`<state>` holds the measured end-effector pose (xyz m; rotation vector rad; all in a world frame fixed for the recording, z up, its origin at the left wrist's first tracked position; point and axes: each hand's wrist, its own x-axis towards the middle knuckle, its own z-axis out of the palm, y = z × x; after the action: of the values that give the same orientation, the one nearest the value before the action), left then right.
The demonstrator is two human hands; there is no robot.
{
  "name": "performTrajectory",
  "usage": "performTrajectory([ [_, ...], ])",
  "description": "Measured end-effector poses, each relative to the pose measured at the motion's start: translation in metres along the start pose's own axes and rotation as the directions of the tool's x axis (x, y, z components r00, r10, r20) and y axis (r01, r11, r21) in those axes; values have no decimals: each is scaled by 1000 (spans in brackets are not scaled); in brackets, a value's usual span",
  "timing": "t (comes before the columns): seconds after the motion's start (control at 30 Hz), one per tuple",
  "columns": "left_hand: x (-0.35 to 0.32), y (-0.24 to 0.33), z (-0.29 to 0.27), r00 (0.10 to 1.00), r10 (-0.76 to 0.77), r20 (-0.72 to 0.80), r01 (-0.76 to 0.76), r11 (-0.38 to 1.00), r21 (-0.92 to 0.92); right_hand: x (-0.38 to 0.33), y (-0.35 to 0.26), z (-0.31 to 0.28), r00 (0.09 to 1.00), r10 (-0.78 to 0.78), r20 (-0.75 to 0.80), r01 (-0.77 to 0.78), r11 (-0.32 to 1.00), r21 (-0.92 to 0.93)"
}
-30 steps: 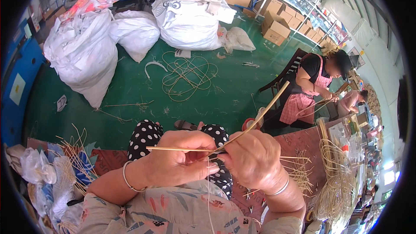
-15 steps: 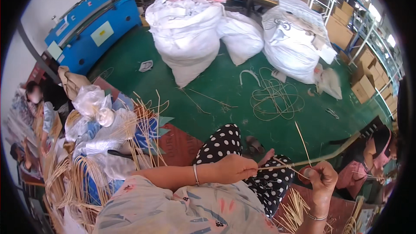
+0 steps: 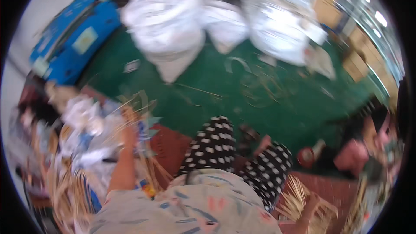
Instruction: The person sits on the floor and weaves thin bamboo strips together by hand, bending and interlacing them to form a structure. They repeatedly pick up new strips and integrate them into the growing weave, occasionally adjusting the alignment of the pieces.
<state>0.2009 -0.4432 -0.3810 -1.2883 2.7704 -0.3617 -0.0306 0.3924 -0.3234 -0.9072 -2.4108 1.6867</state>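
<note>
My left hand (image 3: 128, 126) reaches out to the left, among upright pale cane strands (image 3: 141, 102) beside the plastic-wrapped pile (image 3: 89, 119). Motion blur smears its fingers, so whether it grips any strand is unclear. Low on the right, my right hand (image 3: 310, 203) is at a bundle of short pale sticks (image 3: 294, 195) lying on reddish-brown board (image 3: 333, 184). Its fingers are blurred too. Between the hands are my knees in black trousers with white dots (image 3: 212, 143).
Long cane strands (image 3: 69, 190) hang at the left. Large white sacks (image 3: 167, 21) stand ahead on the green floor (image 3: 195, 112), with a loose cane coil (image 3: 264, 89) before them. A blue machine (image 3: 82, 30) is back left. A person (image 3: 355, 151) sits at the right.
My hands have parted from the cane held between them. The left has swung to the left pile, the right down to the short sticks. The head view has shifted and blurred.
</note>
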Motion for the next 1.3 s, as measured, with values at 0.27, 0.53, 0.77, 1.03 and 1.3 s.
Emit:
performTrajectory([
  [0.27, 5, 1, 9, 972, -123, 200, 193, 904, -382, -38, 104, -64, 813, 121, -570, -403, 823, -400],
  [0.53, 52, 133, -77, 947, 316, 56, -277, 892, -357, -54, 117, -53, 602, 531, -596, -303, 843, 444],
  [0.77, 42, 199, -115, 852, 499, -160, -506, 703, -500, -25, 140, -58, 546, 485, -683, -346, 873, 343],
  [1.03, 25, 227, -129, 779, 590, -212, -608, 626, -489, -66, 112, -92, 468, 402, -787, -556, 826, 91],
  [1.3, 17, 254, -138, 748, 613, -253, -625, 523, -579, -83, 130, -112, 462, 422, -780, -493, 853, 170],
])
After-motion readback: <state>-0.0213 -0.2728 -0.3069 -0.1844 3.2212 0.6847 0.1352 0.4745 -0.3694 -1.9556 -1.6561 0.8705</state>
